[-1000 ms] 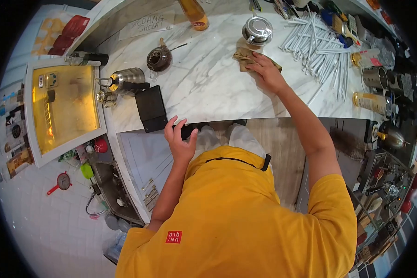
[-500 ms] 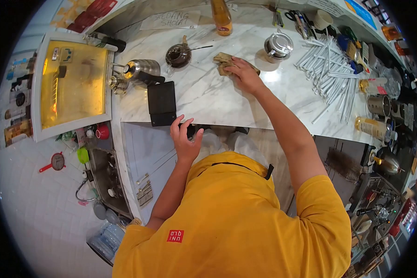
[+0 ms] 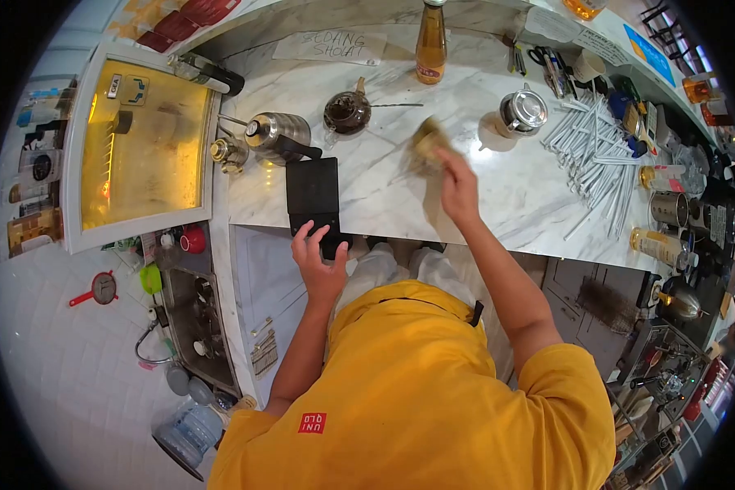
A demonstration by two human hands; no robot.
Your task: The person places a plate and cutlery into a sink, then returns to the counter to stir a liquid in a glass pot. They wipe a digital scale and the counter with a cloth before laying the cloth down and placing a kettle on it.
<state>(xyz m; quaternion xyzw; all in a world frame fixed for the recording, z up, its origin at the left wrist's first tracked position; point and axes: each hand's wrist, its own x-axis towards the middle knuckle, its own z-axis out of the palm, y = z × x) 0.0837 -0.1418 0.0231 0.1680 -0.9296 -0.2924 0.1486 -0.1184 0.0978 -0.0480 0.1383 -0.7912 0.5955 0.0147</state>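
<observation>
My right hand (image 3: 459, 184) grips a brown cloth (image 3: 433, 145), blurred by motion, over the marble counter (image 3: 376, 192). My left hand (image 3: 320, 265), fingers apart, is at the counter's front edge, its fingertips by the lower end of a flat black scale-like device (image 3: 312, 192); whether they touch it is unclear. Behind the device are a steel kettle (image 3: 279, 135) and a glass pot of dark liquid (image 3: 347, 113) with a thin stick beside it. A small glass pot with a metal lid (image 3: 523, 112) stands right of the cloth.
An amber bottle (image 3: 431, 49) stands at the back, near a handwritten paper sign (image 3: 331, 47). Many white wrapped straws (image 3: 596, 155) lie spread at the right, with bottles beyond. A yellow-lit cabinet (image 3: 151, 147) is at the left, above a sink (image 3: 200, 327).
My right hand has drawn nearer the front edge, and the cloth looks lifted or tilted rather than flat under the palm. The whole view has shifted, moving the counter items rightward and down.
</observation>
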